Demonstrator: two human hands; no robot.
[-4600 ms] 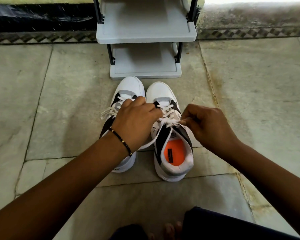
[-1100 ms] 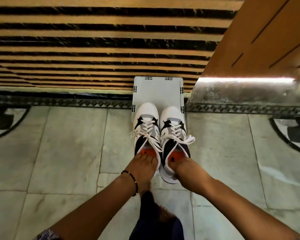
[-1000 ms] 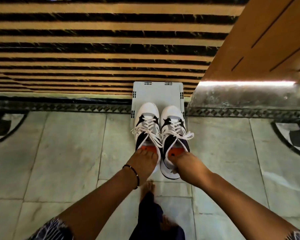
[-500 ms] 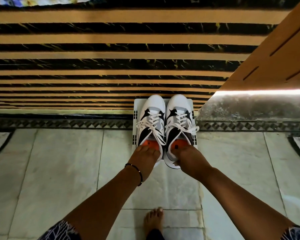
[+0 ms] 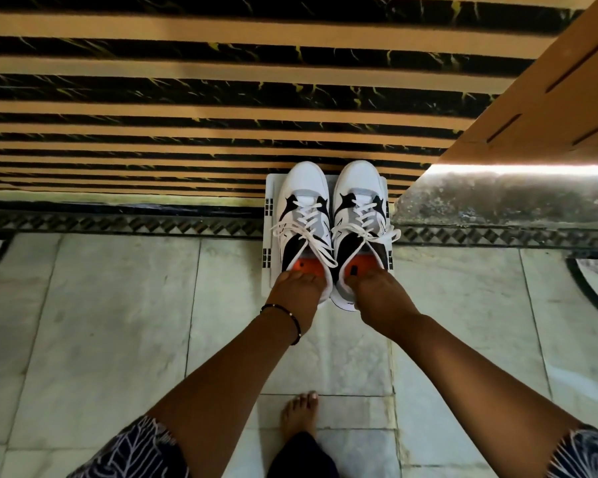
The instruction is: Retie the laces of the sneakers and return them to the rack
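Two sneakers sit side by side on top of the white rack [image 5: 272, 215], toes pointing at the striped wall [image 5: 187, 98]. The left sneaker [image 5: 302, 205] and the right sneaker [image 5: 358, 201] are white with black and grey patches. Their white laces [image 5: 308, 232] are tied in bows with loose loops hanging to the sides. Inside, each one is orange. The left hand [image 5: 296, 293] holds the heel of the left sneaker, fingers curled into its opening. The right hand [image 5: 382, 296] holds the heel of the right sneaker the same way. The heels stick out past the rack's near edge.
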